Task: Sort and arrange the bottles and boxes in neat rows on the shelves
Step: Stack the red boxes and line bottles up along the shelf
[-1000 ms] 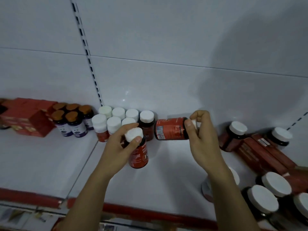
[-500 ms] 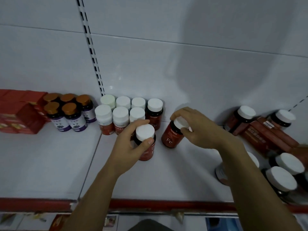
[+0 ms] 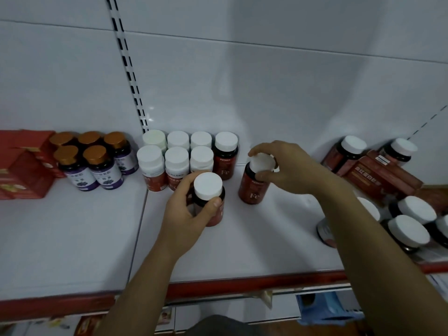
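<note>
1. So, L to R: red boxes [image 3: 24, 170], copper-cap bottles [image 3: 94, 170], white-cap block [image 3: 177, 161] w/ standing Fe bottle [image 3: 225, 156] at its R end.
2. Then left hand [image 3: 186, 214] wraps near bottle [image 3: 209, 197], upright. Free slot in front of standing Fe bottle lies at its 1 o'clock, close. This hand looks nearer.
3. Next, right hand [image 3: 288, 168] pinches cap of second Fe bottle [image 3: 253, 187], near upright, just R of slot.
4. Bare shelf [image 3: 72, 238] toward 6 o'clock; jumbled bottles [image 3: 408, 230] at 3 o'clock, well apart.

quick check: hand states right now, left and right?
Left hand: closed, gripping a white-capped red bottle.
Right hand: closed, pinching the cap of the Fe bottle.
</note>
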